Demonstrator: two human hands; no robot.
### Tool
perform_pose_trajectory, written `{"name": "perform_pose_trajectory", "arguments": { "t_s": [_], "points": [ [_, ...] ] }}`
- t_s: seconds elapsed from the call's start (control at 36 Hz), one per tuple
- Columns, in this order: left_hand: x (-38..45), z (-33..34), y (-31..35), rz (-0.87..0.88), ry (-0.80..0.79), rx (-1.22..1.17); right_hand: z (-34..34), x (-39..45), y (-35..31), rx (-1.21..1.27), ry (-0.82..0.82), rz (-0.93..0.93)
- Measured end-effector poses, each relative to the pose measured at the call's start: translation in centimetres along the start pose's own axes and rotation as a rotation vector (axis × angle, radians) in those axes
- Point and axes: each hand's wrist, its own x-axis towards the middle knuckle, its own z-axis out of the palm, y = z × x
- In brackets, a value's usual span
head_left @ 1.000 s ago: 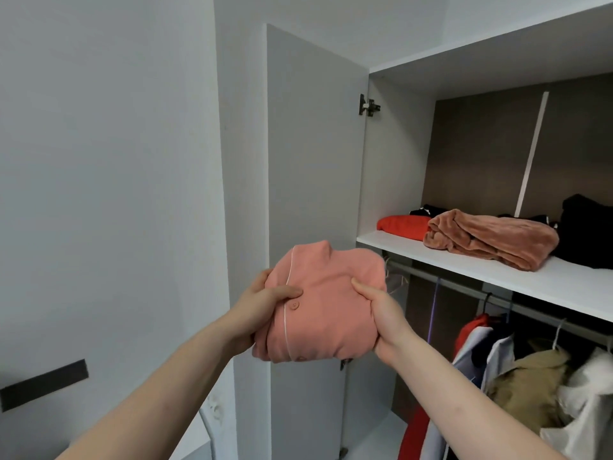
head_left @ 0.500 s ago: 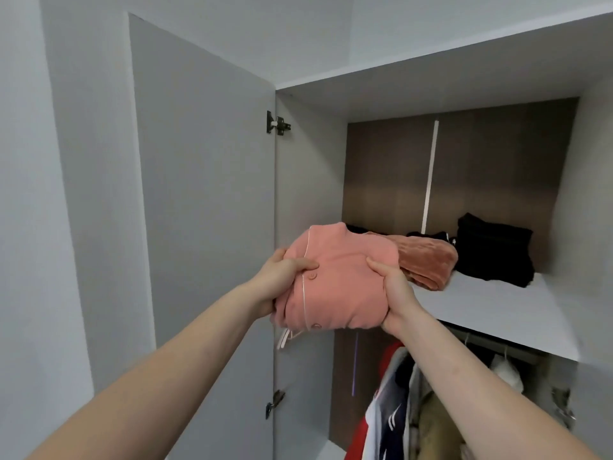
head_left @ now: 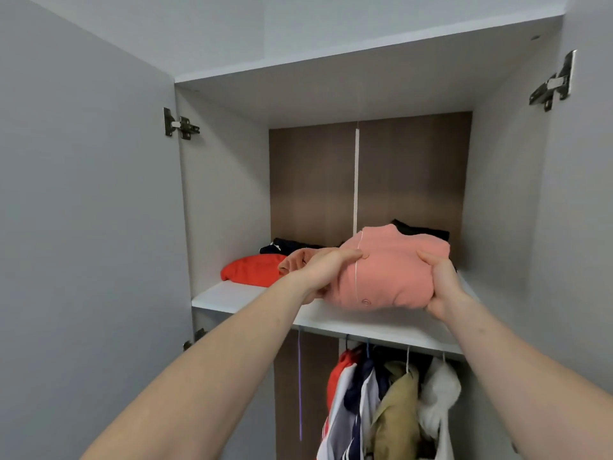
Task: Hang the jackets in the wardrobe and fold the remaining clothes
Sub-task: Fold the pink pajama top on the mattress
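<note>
- Head view, risk — the folded pink garment (head_left: 391, 270) was held at the front of the wardrobe shelf (head_left: 238, 298), seemingly just above the board. Let go this near the edge, it could likely slump forward and drop onto the hung jackets (head_left: 388, 403) below.
- Head view, risk — pushed further in, it might ruck up the brown folded piece (head_left: 297, 260) and the red one (head_left: 250, 270) lying just to its left, or lose its own fold.
- Head view, grip — the left hand (head_left: 326, 268) clasped the bundle's left side, thumb over the top; the right hand (head_left: 438, 283) clasped the right side, fingers curled round it. Both grips were clenched on the garment — neither released.
</note>
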Motion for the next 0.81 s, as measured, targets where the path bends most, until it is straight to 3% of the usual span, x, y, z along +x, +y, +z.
{"name": "perform_pose_trajectory", "arguments": {
  "t_s": [0.11, 0.33, 0.47, 0.67, 0.81],
  "points": [
    [2.8, 3.2, 0.2, -0.006, -0.135, 0.056, -1.6, 1.8, -2.0, -0.01, 0.067, -0.009],
    [7.5, 8.3, -0.4, 0.108, -0.171, 0.124, -5.0, 5.3, -4.8, -0.18, 0.292, -0.037],
    [9.7, 10.6, -2.4, 0.133, -0.223, 0.351, -7.1, 7.8, -3.8, -0.37, 0.371, 0.003],
    [11.0, 11.7, -4.4, 0.305, -0.174, 0.684, -8.7, 10.3, -1.4, -0.439, 0.395, 0.049],
    [10.9, 11.5, -5.1, 0.525, 0.008, 1.018, -9.0, 11.9, -0.9, -0.513, 0.385, 0.089]
  ]
}}
